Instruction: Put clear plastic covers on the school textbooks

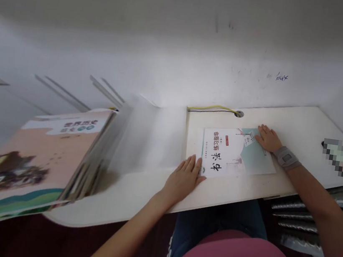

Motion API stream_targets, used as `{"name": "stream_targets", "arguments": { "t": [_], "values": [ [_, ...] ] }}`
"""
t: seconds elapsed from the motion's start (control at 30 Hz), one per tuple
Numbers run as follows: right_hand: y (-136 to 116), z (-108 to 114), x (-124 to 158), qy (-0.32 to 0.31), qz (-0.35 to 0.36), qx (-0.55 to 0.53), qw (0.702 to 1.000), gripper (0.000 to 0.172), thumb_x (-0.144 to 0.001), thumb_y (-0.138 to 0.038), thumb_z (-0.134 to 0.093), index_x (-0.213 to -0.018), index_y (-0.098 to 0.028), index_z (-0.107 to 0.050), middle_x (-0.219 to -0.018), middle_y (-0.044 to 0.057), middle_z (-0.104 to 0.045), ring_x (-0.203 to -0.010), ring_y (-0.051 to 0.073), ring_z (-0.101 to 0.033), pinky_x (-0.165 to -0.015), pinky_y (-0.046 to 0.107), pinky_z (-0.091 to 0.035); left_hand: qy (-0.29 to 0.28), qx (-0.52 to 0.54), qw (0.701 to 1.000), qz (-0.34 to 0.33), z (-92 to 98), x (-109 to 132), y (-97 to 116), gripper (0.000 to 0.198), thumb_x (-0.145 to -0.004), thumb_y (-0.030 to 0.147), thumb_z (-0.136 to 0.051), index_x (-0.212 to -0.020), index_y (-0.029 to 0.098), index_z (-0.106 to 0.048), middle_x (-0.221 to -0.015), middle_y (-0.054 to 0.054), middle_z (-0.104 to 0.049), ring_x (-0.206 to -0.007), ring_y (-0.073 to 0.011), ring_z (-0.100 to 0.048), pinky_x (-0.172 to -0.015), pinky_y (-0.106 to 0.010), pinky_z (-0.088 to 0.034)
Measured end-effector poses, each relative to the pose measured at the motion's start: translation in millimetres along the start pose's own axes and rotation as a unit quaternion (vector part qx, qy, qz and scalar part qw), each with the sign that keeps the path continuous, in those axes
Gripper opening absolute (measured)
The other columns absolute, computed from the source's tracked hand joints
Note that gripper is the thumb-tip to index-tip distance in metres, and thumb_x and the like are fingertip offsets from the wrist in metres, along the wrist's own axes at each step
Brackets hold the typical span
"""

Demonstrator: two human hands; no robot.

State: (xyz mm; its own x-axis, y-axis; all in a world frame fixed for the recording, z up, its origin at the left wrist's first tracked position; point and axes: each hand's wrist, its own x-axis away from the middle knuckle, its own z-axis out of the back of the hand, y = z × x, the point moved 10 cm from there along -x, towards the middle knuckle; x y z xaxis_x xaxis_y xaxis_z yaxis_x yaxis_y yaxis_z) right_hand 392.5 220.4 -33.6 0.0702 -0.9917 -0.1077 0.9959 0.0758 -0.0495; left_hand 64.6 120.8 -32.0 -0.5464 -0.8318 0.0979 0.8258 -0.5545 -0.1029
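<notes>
Lying unclenched, left hand [184, 176] and right hand [268, 139] touch a booklet [231, 155] on white desktop [304, 139] beside scuffed wall [235, 73].

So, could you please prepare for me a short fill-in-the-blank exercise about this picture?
1. The booklet lies flat between the left hand and the ____ hand.
2. The wristband is ____ in colour.
3. The yellow cable leads to a round ____ in the desk.
4. The stack of books is on the ____ side of the picture.

Missing words: right; grey; hole; left.
</notes>
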Motion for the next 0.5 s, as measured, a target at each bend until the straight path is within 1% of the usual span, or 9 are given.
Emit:
{"name": "stream_targets", "arguments": {
  "t": [0.07,0.13,0.23,0.3,0.33,0.4,0.5],
  "values": [
    [1,9,5,0.011,-0.016,0.009,1.000,0.066,-0.092,-0.051,-0.024,-0.142,-0.008,-0.030,-0.148,0.022,-0.030,-0.137,0.031,-0.028,-0.105,0.047,-0.029,0.001,-0.004,1.000,0.002,-0.4,2,2,0.065,-0.092,0.048,-0.031,-0.141,0.005,-0.035,-0.145,-0.023,-0.033,-0.136,-0.0288,-0.032,-0.110,-0.038,-0.027],
    [-3,26,16,0.040,-0.028,0.037,0.998,0.067,-0.090,-0.049,-0.029,-0.142,-0.007,-0.030,-0.149,0.024,-0.025,-0.137,0.036,-0.025,-0.104,0.053,-0.028,0.009,0.002,1.000,0.008,3.1,-8,9,0.064,-0.092,0.047,-0.033,-0.140,0.005,-0.036,-0.144,-0.024,-0.036,-0.135,-0.0297,-0.034,-0.109,-0.039,-0.028],
    [-20,53,43,0.076,-0.005,0.081,0.994,0.060,-0.089,-0.047,-0.034,-0.141,-0.016,-0.035,-0.151,0.019,-0.025,-0.137,0.038,-0.023,-0.105,0.058,-0.022,0.013,0.016,1.000,0.003,11.5,-38,33,0.065,-0.092,0.047,-0.033,-0.139,0.002,-0.036,-0.141,-0.027,-0.039,-0.133,-0.0317,-0.036,-0.108,-0.041,-0.028],
    [-29,61,63,0.078,0.014,0.104,0.992,0.057,-0.089,-0.048,-0.034,-0.138,-0.019,-0.039,-0.149,0.017,-0.030,-0.135,0.038,-0.026,-0.104,0.057,-0.024,0.010,0.029,1.000,-0.003,18.6,-66,55,0.066,-0.092,0.048,-0.033,-0.139,0.001,-0.035,-0.141,-0.027,-0.039,-0.133,-0.0323,-0.036,-0.108,-0.041,-0.025],
    [-27,63,71,0.076,0.009,0.116,0.990,0.057,-0.089,-0.049,-0.034,-0.137,-0.019,-0.041,-0.148,0.018,-0.032,-0.133,0.039,-0.029,-0.102,0.058,-0.025,0.009,0.040,0.999,-0.007,22.5,-82,68,0.066,-0.092,0.048,-0.034,-0.139,0.002,-0.035,-0.141,-0.027,-0.038,-0.133,-0.0322,-0.035,-0.109,-0.041,-0.024],
    [-9,62,83,0.071,-0.038,0.135,0.988,0.057,-0.090,-0.051,-0.032,-0.134,-0.018,-0.045,-0.145,0.020,-0.035,-0.130,0.042,-0.032,-0.098,0.060,-0.028,-0.002,0.071,0.997,-0.011,28.8,-114,92,0.067,-0.091,0.047,-0.036,-0.139,0.001,-0.034,-0.143,-0.026,-0.036,-0.135,-0.0324,-0.032,-0.109,-0.041,-0.021],
    [46,49,87,0.049,-0.146,0.118,0.981,0.060,-0.089,-0.055,-0.029,-0.132,-0.019,-0.048,-0.143,0.021,-0.038,-0.126,0.045,-0.036,-0.092,0.063,-0.033,-0.004,0.094,0.995,-0.026,39.0,-165,129,0.067,-0.091,0.047,-0.037,-0.139,0.001,-0.035,-0.142,-0.027,-0.037,-0.135,-0.0328,-0.032,-0.109,-0.041,-0.020]
  ]
}}
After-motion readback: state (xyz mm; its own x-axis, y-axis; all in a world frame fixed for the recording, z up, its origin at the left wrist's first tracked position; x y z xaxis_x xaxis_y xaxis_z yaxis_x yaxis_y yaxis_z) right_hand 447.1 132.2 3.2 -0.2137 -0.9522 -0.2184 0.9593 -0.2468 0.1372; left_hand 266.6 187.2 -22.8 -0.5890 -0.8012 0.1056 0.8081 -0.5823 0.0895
